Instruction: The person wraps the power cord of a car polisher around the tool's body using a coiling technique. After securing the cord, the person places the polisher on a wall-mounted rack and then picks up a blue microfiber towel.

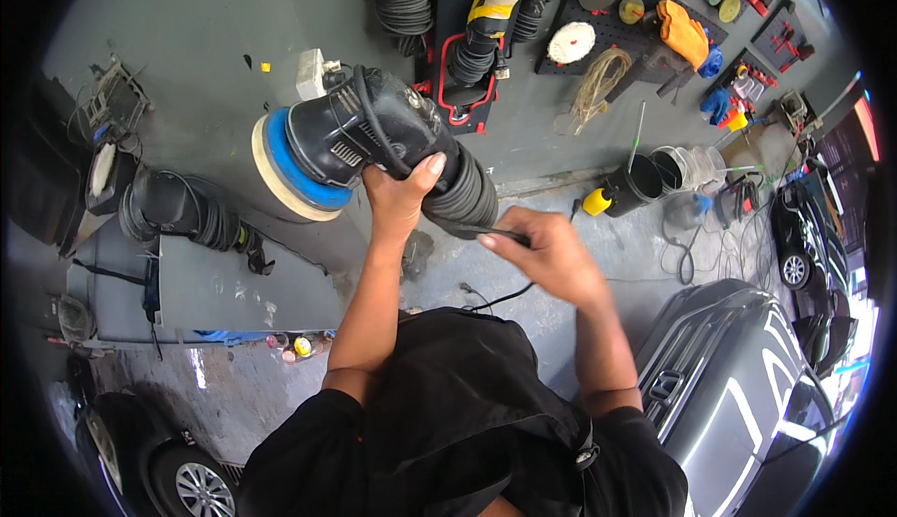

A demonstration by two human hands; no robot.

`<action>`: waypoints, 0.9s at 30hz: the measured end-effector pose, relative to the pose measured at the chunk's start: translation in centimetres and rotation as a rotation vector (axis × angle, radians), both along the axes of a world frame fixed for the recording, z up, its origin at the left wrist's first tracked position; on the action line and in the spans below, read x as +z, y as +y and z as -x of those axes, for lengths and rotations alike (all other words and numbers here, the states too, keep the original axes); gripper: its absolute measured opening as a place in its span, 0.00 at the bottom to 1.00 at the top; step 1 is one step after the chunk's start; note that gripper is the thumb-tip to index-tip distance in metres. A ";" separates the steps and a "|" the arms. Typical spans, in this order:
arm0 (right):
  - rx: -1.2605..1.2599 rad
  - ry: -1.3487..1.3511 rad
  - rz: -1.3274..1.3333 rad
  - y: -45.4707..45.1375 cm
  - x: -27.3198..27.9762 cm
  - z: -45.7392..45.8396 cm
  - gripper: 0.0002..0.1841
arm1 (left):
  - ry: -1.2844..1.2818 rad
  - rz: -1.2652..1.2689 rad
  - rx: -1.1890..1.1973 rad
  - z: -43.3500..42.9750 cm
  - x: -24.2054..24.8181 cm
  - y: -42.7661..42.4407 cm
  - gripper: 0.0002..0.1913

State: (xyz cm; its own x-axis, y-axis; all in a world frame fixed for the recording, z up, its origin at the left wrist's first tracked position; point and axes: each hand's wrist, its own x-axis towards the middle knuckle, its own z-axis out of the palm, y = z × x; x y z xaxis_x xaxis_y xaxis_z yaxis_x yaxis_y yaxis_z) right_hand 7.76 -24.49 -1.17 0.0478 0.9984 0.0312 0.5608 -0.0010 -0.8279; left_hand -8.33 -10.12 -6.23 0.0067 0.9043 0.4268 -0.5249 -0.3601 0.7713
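Note:
A black electric car polisher (371, 121) with a blue backing plate and a cream pad (291, 181) is held up before me. My left hand (403, 188) grips its body from below, with the thumb over the housing. The black power cord (466, 191) is wound in many turns around the handle end. At the right side of these coils, my right hand (546, 247) pinches the cord between thumb and fingers. A loose length of cord hangs below that hand towards the floor, where a plug lies near my apron.
On the wall hang a yellow-taped polisher (483, 19) in a rack and a pegboard (617, 16) with pads. Black buckets (634, 184) stand along the wall. A grey car (729, 391) is at the right. Another corded polisher (175, 205) lies on the grey workbench (245, 293) at left.

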 end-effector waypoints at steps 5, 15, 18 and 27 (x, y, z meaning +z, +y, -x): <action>0.075 0.069 -0.084 0.0 4.2 -5.1 0.11 | -0.084 0.083 -0.283 1.7 0.6 -0.1 0.33; 0.230 0.669 -0.303 8.4 -9.5 -4.7 0.07 | -0.300 0.137 -0.738 -0.7 3.9 -3.3 0.47; 0.084 0.526 -0.290 7.1 -13.1 3.1 0.16 | -0.235 0.191 -0.387 -1.8 2.6 -2.4 0.35; 0.113 0.331 0.089 2.7 -7.7 4.2 0.18 | 0.139 0.125 -0.068 -1.1 -1.8 0.8 0.21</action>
State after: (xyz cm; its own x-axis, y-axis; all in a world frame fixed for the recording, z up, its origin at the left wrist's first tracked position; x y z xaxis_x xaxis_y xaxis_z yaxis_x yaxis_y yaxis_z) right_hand 3.60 -21.83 -8.85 -0.0699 0.9960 -0.0552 0.2634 -0.0349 -0.9640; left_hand -7.22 -9.36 -8.07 0.1206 0.9456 0.3020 -0.4301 -0.2244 0.8745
